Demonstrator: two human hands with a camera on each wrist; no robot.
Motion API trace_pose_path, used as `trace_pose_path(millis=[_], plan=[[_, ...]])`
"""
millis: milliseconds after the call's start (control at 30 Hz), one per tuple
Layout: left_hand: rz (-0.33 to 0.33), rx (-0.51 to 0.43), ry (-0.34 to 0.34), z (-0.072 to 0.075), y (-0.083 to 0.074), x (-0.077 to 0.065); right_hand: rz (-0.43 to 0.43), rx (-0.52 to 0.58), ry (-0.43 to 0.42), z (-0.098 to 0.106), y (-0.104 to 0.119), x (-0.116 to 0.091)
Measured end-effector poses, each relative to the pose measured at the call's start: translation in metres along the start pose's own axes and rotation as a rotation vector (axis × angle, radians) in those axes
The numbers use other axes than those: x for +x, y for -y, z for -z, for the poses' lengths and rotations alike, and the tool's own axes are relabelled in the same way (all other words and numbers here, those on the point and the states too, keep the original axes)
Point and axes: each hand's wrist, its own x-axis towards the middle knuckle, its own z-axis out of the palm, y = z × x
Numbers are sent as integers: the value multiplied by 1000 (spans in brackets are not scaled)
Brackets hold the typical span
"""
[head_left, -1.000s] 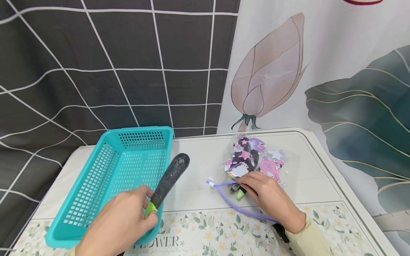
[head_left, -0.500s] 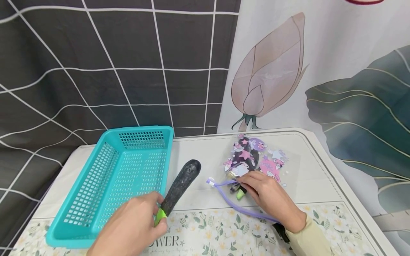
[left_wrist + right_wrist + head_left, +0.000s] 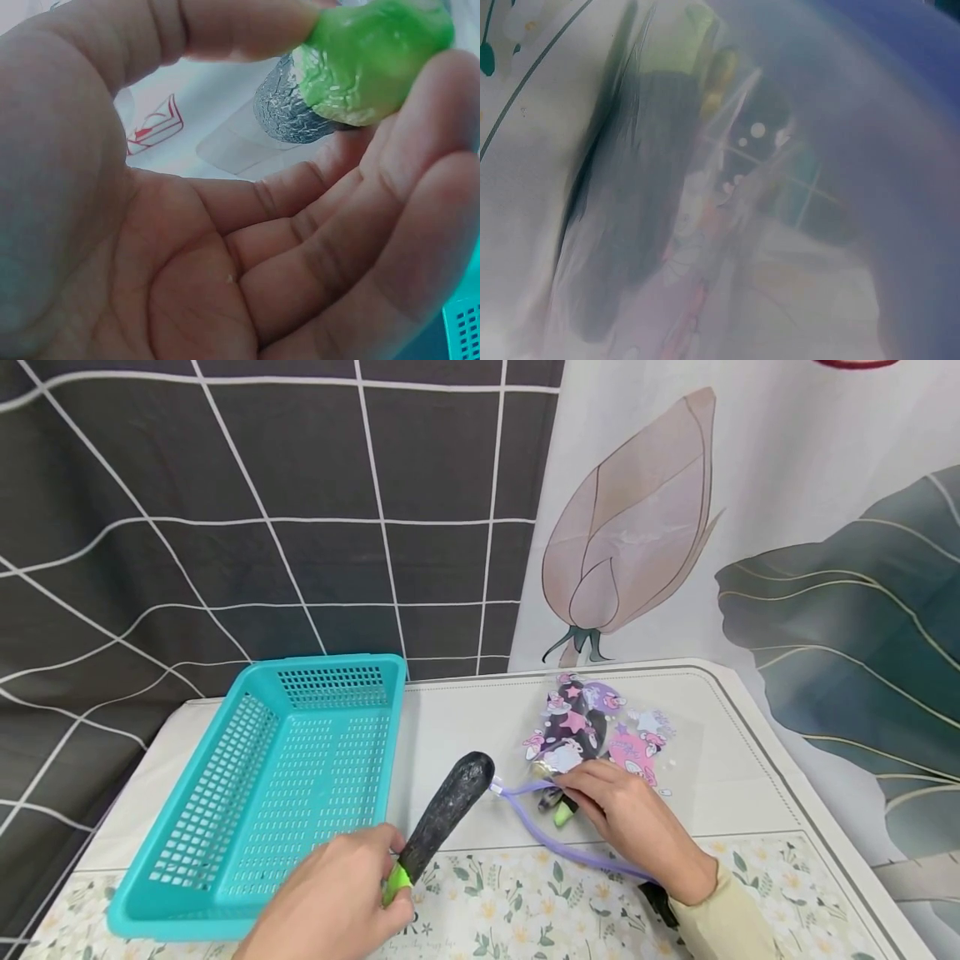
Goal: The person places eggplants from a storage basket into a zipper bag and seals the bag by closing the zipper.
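Observation:
My left hand (image 3: 333, 893) pinches the bright green cap (image 3: 375, 64) of a long black eggplant (image 3: 447, 810), between thumb and fingers. Its rounded dark end points away to the upper right, overlapping the tip of a purple zip strip (image 3: 558, 853) in the head view. That strip runs along the mouth of a clear bag (image 3: 632, 752) with pink and purple prints. My right hand (image 3: 630, 818) grips the bag at its mouth. Inside lie dark items, one with a green end (image 3: 564, 812); the right wrist view shows a hazy dark shape (image 3: 641, 172) through the plastic.
A turquoise perforated basket (image 3: 395, 735) stands on the left of the table, beside my left hand. The white table cover (image 3: 457, 710) has a floral band (image 3: 540, 910) along the front. Grid-patterned and flower-printed curtains hang directly behind the table.
My left hand has carried the eggplant rightward and slightly toward me, from over the basket's edge to near the zip strip. My right hand and the bag have stayed in place.

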Motion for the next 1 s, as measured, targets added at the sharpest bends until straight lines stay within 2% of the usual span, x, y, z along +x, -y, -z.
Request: trace_pose_path(millis=[267, 500, 733, 1000], plan=[[-62, -42, 25, -7, 0, -1, -6, 6, 3, 0, -1, 0], [-120, -28, 61, -12, -2, 2, -6, -1, 8, 0, 0, 0], [-139, -61, 106, -18, -2, 5, -1, -13, 7, 0, 0, 0], [-158, -51, 118, -25, -3, 9, -6, -14, 9, 1, 0, -1]])
